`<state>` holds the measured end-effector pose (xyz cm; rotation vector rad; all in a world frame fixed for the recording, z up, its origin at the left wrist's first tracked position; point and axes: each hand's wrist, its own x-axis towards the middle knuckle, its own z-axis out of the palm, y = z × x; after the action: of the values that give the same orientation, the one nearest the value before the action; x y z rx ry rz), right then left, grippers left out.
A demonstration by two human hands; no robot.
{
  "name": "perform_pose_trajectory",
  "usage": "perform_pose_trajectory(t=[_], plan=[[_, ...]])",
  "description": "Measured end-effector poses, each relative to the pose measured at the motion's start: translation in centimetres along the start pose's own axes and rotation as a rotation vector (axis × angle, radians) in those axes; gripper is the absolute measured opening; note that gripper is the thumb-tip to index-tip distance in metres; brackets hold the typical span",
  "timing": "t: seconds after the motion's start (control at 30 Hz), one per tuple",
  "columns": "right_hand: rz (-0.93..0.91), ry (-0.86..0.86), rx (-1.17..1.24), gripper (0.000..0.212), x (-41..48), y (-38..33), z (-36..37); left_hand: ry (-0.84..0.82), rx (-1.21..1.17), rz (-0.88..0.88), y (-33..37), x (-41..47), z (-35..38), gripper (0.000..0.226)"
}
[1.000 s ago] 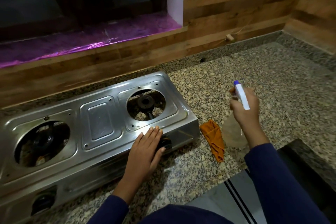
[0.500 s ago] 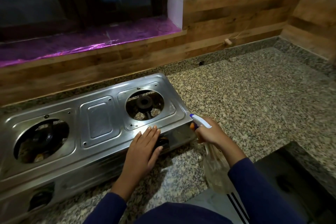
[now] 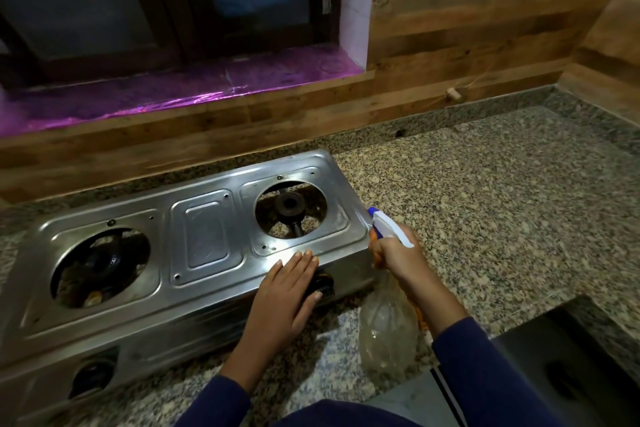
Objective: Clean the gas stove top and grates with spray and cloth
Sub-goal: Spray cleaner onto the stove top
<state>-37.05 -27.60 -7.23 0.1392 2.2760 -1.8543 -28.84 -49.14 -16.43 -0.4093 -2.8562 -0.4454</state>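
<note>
A steel two-burner gas stove (image 3: pixel 204 239) lies on the granite counter with both burner openings bare; no grates are in view. My left hand (image 3: pixel 287 291) rests flat on the stove's front right edge, fingers apart, over the right knob (image 3: pixel 323 286). My right hand (image 3: pixel 394 253) grips the neck of a clear spray bottle (image 3: pixel 388 333) with a white and blue trigger head (image 3: pixel 386 225), its nozzle pointing at the stove's right end. A sliver of the orange cloth (image 3: pixel 420 321) shows behind my right wrist, mostly hidden.
The granite counter (image 3: pixel 485 211) spreads out to the right of the stove. A wood-panelled wall (image 3: pixel 467 28) and a window sill with purple film (image 3: pixel 138 97) run along the back. A dark recess (image 3: pixel 568 367) drops off at the front right.
My right hand has swung the spray bottle left from above the counter to the stove's right end, now covering the orange cloth. My left hand has stayed on the stove's front edge.
</note>
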Motion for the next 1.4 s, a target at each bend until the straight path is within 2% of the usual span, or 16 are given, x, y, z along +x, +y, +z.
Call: perform_pose_trajectory(t=[0.1, 0.23, 0.37, 0.47, 0.63, 0.73, 0.93, 1.03, 1.17, 1.3, 1.4], plan=[[0.011, -0.077, 0.063, 0.025, 0.5, -0.3, 0.6, -0.017, 0.01, 0.003, 0.0, 0.0, -0.2, 0.059], [0.01, 0.017, 0.088, 0.015, 0.9, 0.4, 1.4, -0.042, 0.011, 0.01, -0.2, -0.1, -0.2, 0.059], [0.035, -0.017, 0.124, 0.025, 0.9, 0.5, 1.5, -0.061, 0.018, 0.022, -0.4, -0.1, -0.4, 0.06], [-0.003, -0.019, 0.132, 0.019, 0.4, 0.4, 1.8, -0.066, 0.022, 0.022, -0.4, -0.1, -0.6, 0.061], [-0.022, -0.177, 0.156, 0.026, 0.1, -0.2, 2.4, -0.086, 0.046, 0.031, -0.5, -0.1, -0.6, 0.062], [-0.069, -0.196, 0.125, 0.019, -0.3, 0.0, 3.2, -0.083, 0.075, 0.03, -0.4, -0.4, -0.7, 0.062], [-0.051, -0.386, 0.043, 0.03, -0.2, 0.3, 5.1, -0.007, 0.138, -0.107, -2.1, -3.7, -1.1, 0.064], [-0.074, -0.389, 0.021, 0.021, -0.3, 0.3, 6.2, 0.032, 0.149, -0.169, -3.3, -5.3, -1.6, 0.063], [-0.043, -0.455, 0.001, 0.03, -0.4, -0.3, 7.0, 0.084, 0.154, -0.24, -4.2, -6.8, -2.0, 0.062], [-0.082, -0.465, -0.022, 0.019, -0.6, -0.2, 7.6, 0.125, 0.163, -0.288, -4.9, -7.8, -2.4, 0.062], [-0.068, -0.516, -0.079, 0.025, -0.5, -0.2, 7.9, 0.128, 0.177, -0.308, -5.2, -8.2, -2.6, 0.062]])
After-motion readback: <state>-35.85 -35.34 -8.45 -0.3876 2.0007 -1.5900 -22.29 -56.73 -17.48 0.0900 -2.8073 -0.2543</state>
